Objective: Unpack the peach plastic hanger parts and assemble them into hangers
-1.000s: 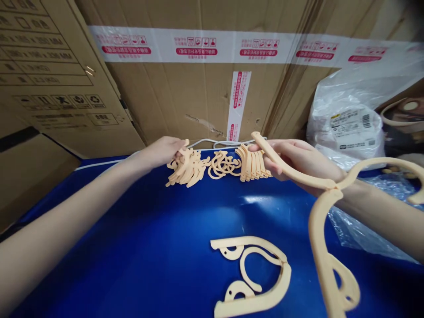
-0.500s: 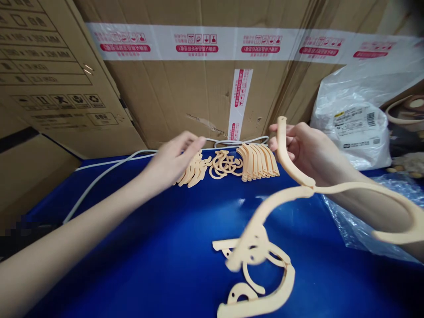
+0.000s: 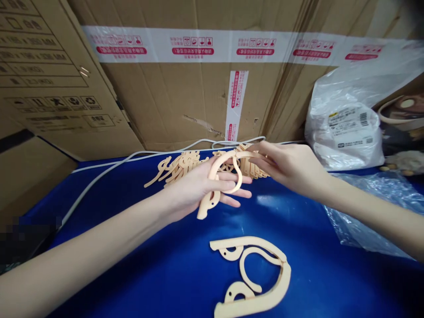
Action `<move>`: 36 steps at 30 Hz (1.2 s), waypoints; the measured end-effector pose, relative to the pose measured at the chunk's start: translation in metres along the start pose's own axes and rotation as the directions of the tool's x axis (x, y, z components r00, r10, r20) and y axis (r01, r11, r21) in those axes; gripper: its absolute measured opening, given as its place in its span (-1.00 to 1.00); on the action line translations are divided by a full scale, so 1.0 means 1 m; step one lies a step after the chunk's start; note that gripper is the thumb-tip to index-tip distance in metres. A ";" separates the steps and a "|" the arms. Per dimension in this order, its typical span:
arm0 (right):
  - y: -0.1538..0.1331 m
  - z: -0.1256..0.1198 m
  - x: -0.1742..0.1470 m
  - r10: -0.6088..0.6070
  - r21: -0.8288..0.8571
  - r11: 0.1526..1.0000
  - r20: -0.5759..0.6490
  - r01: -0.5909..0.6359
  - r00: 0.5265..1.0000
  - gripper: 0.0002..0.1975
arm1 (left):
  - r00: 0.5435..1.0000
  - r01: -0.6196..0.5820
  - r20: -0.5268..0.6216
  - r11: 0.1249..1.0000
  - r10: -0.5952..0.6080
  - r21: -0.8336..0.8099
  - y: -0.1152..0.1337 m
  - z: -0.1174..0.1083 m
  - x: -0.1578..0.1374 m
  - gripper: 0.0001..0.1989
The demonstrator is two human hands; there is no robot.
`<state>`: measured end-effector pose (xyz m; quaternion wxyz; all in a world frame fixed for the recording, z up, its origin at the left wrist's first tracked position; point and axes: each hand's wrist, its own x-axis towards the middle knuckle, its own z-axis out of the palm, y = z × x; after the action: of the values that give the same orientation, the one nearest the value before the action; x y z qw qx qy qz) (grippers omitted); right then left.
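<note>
A beige plastic folding hanger point(image 3: 217, 166) is up in the air between my two hands. My left hand point(image 3: 195, 183) supports it, thumb pressed over it and the other fingers stretched out behind. My right hand point(image 3: 291, 165) pinches one arm of the same hanger from the right; its tip is hidden by those fingers. Closer to me, a second folding hanger point(image 3: 286, 282) lies folded on the blue surface, its curved hook inside the bend. Behind my hands lie a heap of loose beige hanger parts point(image 3: 187, 161) and a row of curved arms point(image 3: 251, 168), partly covered.
Cardboard boxes point(image 3: 185, 97) wall off the back and left. A white cable point(image 3: 99, 187) runs along the rear of the blue surface point(image 3: 149, 274). On the right are a white plastic package point(image 3: 344, 123) and clear plastic film point(image 3: 371, 212).
My right hand has brought the hanger left and turned it. My left hand has moved right from the parts heap and taken hold of the hanger. Several heap pieces have shifted left.
</note>
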<state>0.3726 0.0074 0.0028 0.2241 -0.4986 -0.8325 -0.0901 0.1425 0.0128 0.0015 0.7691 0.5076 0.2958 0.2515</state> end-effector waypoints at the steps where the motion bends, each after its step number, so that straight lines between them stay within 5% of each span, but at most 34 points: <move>1: -0.002 0.002 0.000 -0.037 -0.097 0.995 -0.016 0.035 0.999 -0.72 | 0.999 0.019 0.039 1.000 -0.020 0.002 0.000 0.001 0.000 -0.47; 4: -0.005 0.006 -0.001 -0.126 -0.207 0.971 -0.014 0.120 0.992 -0.66 | 0.992 0.089 0.091 0.995 -0.084 -0.049 0.001 0.003 -0.001 -0.69; 7: -0.001 0.009 0.000 -0.094 -0.036 0.995 0.063 0.096 0.994 -0.65 | 0.985 0.163 0.067 0.985 -0.159 -0.054 -0.002 0.003 -0.001 -0.78; 9: 0.007 0.012 0.004 0.022 0.226 0.972 0.184 -0.064 0.983 -0.61 | 0.990 0.132 -0.059 0.982 -0.125 0.134 -0.005 0.002 0.000 -0.71; 12: 0.029 0.019 0.016 0.214 0.489 0.784 0.363 -0.381 0.907 -0.57 | 0.973 0.138 -0.229 0.877 -0.034 0.459 -0.011 -0.001 0.004 -0.59; 15: 0.053 0.030 0.029 0.428 0.289 0.793 0.362 -0.536 0.828 -0.64 | 0.950 0.200 -0.307 0.865 -0.056 0.461 -0.013 -0.005 0.008 -0.59; 18: 0.064 0.041 0.038 0.485 -0.058 0.869 0.286 -0.491 0.826 -0.70 | 0.935 0.193 -0.349 0.920 -0.067 0.340 -0.011 -0.006 0.010 -0.55; 24: 0.049 0.054 0.046 0.476 -0.207 0.876 0.233 -0.435 0.848 -0.62 | 0.950 0.213 -0.298 0.891 -0.092 0.402 -0.009 -0.002 0.008 -0.54; 31: 0.031 0.047 0.048 0.424 -0.189 0.901 0.201 -0.390 0.883 -0.59 | 0.946 0.170 -0.319 0.919 -0.052 0.355 -0.006 -0.005 0.006 -0.65; 34: 0.010 0.039 0.037 0.299 0.144 0.929 0.257 -0.342 0.919 -0.55 | 0.931 0.077 -0.365 0.962 0.025 0.263 -0.005 -0.005 0.009 -0.80; 36: -0.005 0.033 0.028 0.093 0.507 0.807 0.397 -0.303 0.913 -0.50 | 0.930 0.021 -0.363 0.976 0.061 0.218 -0.004 -0.004 0.012 -0.86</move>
<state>0.3477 0.0395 -0.0135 0.2146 -0.5044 -0.7908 0.2722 0.1482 0.0218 -0.0061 0.6370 0.5358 0.4553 0.3159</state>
